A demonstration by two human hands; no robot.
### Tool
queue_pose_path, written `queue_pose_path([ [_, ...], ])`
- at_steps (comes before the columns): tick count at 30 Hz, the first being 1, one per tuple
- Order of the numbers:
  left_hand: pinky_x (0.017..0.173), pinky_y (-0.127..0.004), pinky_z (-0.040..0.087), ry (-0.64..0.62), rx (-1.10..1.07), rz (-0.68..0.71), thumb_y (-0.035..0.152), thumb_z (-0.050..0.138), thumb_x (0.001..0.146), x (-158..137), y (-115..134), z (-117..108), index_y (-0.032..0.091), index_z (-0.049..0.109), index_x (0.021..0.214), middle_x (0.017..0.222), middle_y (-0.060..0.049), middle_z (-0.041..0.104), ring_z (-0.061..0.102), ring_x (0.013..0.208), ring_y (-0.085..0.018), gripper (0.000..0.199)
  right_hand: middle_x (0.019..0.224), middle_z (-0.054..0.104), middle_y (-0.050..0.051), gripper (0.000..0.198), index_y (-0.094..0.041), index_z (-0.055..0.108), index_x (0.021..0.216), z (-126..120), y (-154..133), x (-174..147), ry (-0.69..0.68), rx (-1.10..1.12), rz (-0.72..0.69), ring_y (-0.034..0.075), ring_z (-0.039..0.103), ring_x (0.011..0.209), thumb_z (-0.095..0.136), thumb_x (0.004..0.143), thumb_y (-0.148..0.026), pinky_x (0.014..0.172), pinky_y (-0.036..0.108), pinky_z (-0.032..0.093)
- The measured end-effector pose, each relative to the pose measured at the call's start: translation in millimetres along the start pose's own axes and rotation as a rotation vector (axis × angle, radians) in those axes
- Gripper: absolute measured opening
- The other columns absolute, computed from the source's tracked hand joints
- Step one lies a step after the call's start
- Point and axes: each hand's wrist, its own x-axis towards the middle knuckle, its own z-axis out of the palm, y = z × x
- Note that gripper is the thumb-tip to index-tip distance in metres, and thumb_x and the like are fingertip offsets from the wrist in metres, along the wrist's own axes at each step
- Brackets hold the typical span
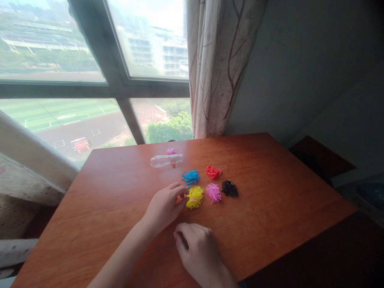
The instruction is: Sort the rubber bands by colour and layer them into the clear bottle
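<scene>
My left hand (165, 204) reaches to the left edge of a pile of small yellow rubber bands (195, 197). Its thumb and forefinger are pinched on what looks like a yellow band at that edge. Orange bands (179, 199) show through the gap between those fingers, mostly hidden by the hand. Closer to me, my right hand (199, 248) rests on the table with fingers curled and thumb against forefinger; whatever it may hold is hidden. Around the yellow pile lie heaps of blue bands (191, 177), pink bands (213, 193), red bands (213, 172) and black bands (229, 188).
A clear plastic bottle (162, 161) lies on its side toward the back of the brown wooden table (264, 208). Behind it sits a small purple-pink item (172, 151). Beyond the table's far edge are a window (159, 88) and a patterned curtain (216, 72).
</scene>
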Motion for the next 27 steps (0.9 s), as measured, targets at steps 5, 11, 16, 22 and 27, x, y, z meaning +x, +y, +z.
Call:
queue_pose_path([
  [5, 0.063, -0.023, 0.04, 0.057, 0.063, -0.094, 0.025, 0.049, 0.09, -13.1, -18.0, -16.0, 0.022, 0.065, 0.091, 0.089, -0.001, 0.065, 0.058, 0.069, -0.013, 0.017, 0.071, 0.066, -0.003, 0.012, -0.024, 0.054, 0.081, -2.2, -2.0, -0.2, -0.004, -0.009, 0.001, 0.014, 0.06, 0.066, 0.051, 0.087, -0.014, 0.061, 0.026, 0.028],
  [11, 0.063, -0.023, 0.041, 0.064, 0.084, -0.11, 0.026, 0.049, 0.09, -20.2, -20.0, -16.1, 0.022, 0.065, 0.093, 0.089, -0.001, 0.066, 0.059, 0.069, -0.014, 0.017, 0.072, 0.065, -0.004, 0.013, -0.024, 0.054, 0.081, -1.0, -1.7, 0.0, -0.008, -0.003, 0.015, 0.014, 0.06, 0.066, 0.051, 0.087, -0.014, 0.061, 0.028, 0.027],
  [16, 0.063, -0.024, 0.041, -0.046, 0.11, -0.038, 0.026, 0.053, 0.089, -7.4, 8.7, -1.0, 0.024, 0.065, 0.092, 0.092, -0.001, 0.066, 0.062, 0.072, -0.015, 0.013, 0.072, 0.065, -0.003, 0.013, -0.024, 0.054, 0.08, 0.7, -0.1, 0.2, -0.002, -0.005, 0.007, 0.015, 0.061, 0.067, 0.051, 0.086, -0.013, 0.06, 0.029, 0.026],
  [22, 0.065, -0.025, 0.042, -0.085, 0.19, -0.063, 0.025, 0.053, 0.09, -1.5, 19.4, 4.2, 0.024, 0.065, 0.091, 0.093, -0.001, 0.066, 0.065, 0.077, -0.017, 0.012, 0.073, 0.067, -0.001, 0.014, -0.023, 0.054, 0.079, 1.6, 1.1, -0.2, -0.007, -0.008, -0.004, 0.015, 0.061, 0.067, 0.049, 0.087, -0.013, 0.061, 0.028, 0.027],
  [27, 0.066, -0.024, 0.042, -0.078, 0.2, -0.046, 0.025, 0.051, 0.091, -1.7, 16.1, 6.7, 0.025, 0.065, 0.092, 0.094, -0.001, 0.066, 0.064, 0.077, -0.016, 0.013, 0.072, 0.067, -0.001, 0.013, -0.022, 0.054, 0.078, 2.2, 1.2, -1.1, -0.004, -0.024, 0.001, 0.015, 0.062, 0.067, 0.051, 0.086, -0.012, 0.06, 0.026, 0.027],
])
